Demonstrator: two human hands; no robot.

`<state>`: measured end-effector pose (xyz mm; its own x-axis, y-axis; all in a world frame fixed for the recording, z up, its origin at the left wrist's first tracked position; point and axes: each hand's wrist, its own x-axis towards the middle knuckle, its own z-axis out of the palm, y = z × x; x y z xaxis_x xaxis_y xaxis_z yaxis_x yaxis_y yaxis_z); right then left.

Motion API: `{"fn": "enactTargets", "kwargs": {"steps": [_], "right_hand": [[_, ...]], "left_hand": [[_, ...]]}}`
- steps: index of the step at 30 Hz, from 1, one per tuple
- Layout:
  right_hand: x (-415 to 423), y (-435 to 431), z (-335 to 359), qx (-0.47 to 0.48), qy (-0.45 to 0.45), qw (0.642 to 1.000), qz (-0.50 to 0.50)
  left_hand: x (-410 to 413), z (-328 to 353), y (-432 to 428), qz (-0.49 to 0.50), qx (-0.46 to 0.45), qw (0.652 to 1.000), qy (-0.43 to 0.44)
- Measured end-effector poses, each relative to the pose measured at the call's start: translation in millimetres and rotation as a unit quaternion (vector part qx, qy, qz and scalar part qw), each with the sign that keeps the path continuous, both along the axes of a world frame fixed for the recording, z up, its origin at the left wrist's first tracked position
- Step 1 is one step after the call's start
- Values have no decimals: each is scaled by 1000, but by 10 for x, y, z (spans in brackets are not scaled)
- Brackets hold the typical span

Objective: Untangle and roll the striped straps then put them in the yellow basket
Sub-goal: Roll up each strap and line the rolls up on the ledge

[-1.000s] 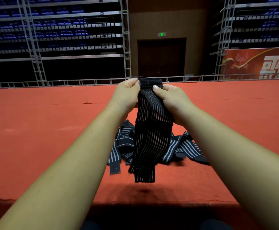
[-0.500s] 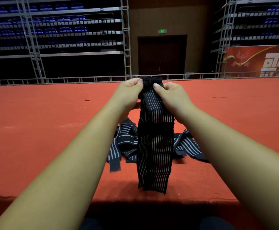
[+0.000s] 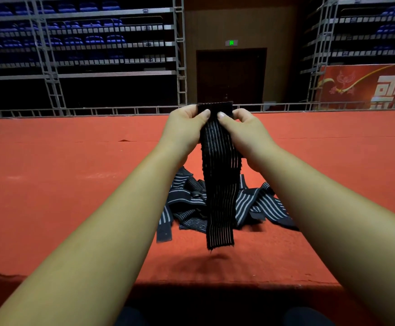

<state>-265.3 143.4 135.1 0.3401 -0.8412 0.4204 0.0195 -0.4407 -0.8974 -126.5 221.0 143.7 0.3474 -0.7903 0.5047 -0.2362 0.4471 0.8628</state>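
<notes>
A black strap with thin white stripes (image 3: 219,191) hangs straight down in front of me, its free end just above the red surface. My left hand (image 3: 183,129) and my right hand (image 3: 243,130) pinch its top end from either side, thumbs on the near face. Behind the hanging strap lies a tangled heap of striped straps (image 3: 250,203) on the red surface. The yellow basket is not in view.
The red carpeted platform (image 3: 62,196) stretches wide to both sides, with its front edge close to me at the bottom. A low metal rail (image 3: 97,111) runs along the far edge, with tiers of blue seats and a dark doorway beyond.
The hanging strap's lower end has swung and now hangs straighter, shorter below my hands. Both hands kept their pinch on the top end and shifted slightly closer together.
</notes>
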Motion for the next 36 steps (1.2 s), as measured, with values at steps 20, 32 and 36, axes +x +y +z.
{"fn": "enactTargets", "kwargs": {"steps": [20, 32, 36], "right_hand": [[72, 177, 126, -63, 137, 988, -24], [70, 43, 24, -38, 66, 997, -23], [103, 14, 3, 62, -70, 996, -8]], "left_hand": [[-125, 130, -61, 22, 40, 997, 58], [-126, 59, -97, 97, -3, 994, -57], [-125, -36, -101, 104, 39, 993, -29]]}}
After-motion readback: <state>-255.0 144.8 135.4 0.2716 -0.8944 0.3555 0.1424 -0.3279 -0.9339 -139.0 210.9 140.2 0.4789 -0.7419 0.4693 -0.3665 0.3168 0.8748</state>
